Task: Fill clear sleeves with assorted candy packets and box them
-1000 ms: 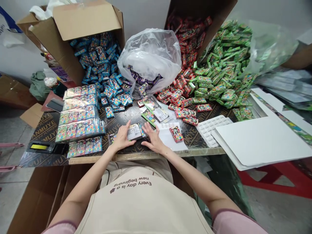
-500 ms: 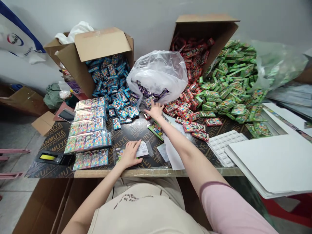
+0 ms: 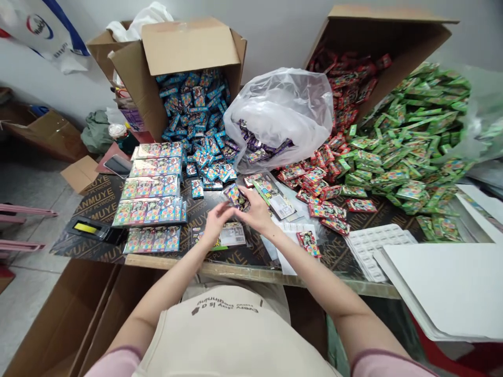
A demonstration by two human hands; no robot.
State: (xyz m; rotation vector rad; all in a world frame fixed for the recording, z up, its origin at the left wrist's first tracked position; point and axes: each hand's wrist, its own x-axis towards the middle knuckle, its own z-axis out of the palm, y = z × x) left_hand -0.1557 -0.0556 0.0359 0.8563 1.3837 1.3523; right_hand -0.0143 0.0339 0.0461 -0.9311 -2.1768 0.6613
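Purple box in the grasp of the right hand, just beyond the left hand, the latter's hold unclear

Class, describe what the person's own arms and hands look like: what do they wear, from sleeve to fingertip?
The left hand and right hand are ungloved, with no watch or bracelet visible on either wrist. The forearms are bare. Pale pink sleeves end in a darker mauve edging. Rings cannot be made out.
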